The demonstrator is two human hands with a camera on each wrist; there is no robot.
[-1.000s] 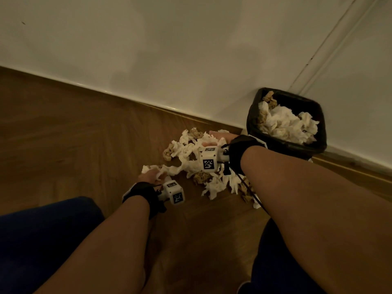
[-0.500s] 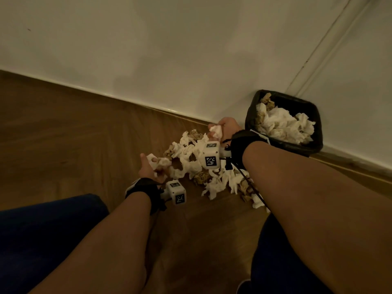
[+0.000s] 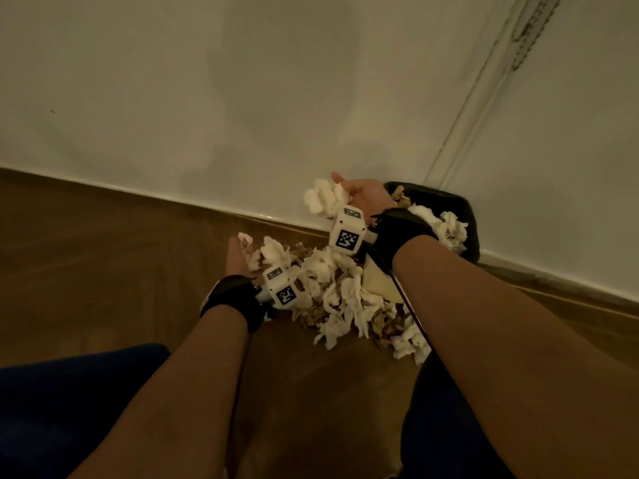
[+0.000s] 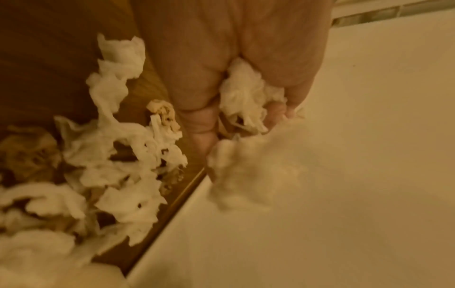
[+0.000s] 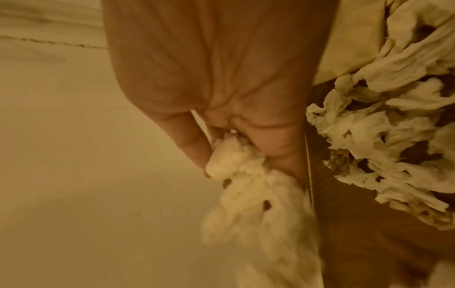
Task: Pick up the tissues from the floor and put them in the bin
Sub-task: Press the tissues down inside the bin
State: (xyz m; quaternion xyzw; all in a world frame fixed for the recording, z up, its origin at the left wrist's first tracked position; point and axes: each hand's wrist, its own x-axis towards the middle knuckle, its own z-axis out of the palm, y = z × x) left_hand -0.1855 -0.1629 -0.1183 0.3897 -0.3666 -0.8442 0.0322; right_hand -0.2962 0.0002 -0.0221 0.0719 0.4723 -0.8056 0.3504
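A heap of crumpled white and brown tissues (image 3: 345, 299) lies on the wooden floor by the wall. My right hand (image 3: 363, 195) is raised above the heap, just left of the black bin (image 3: 463, 209), and grips a wad of white tissue (image 3: 325, 198); the right wrist view shows the same wad (image 5: 236, 167) pinched by thumb and fingers. My left hand (image 3: 238, 257) hovers at the heap's left edge, fingers curled round a smaller clump of tissue (image 4: 246, 97). The bin holds several tissues (image 3: 446, 226); my right wrist hides part of it.
A white wall and baseboard (image 3: 207, 205) run right behind the heap. My dark-clad knees (image 3: 69, 402) flank the bare floor (image 3: 311, 392) in front. A black cable (image 3: 404, 299) hangs from the right wrist over the tissues. A door frame (image 3: 484, 81) rises behind the bin.
Both hands have lifted off the floor with tissue in them. The right hand has risen further and moved toward the bin; the left has come up at the heap's left edge.
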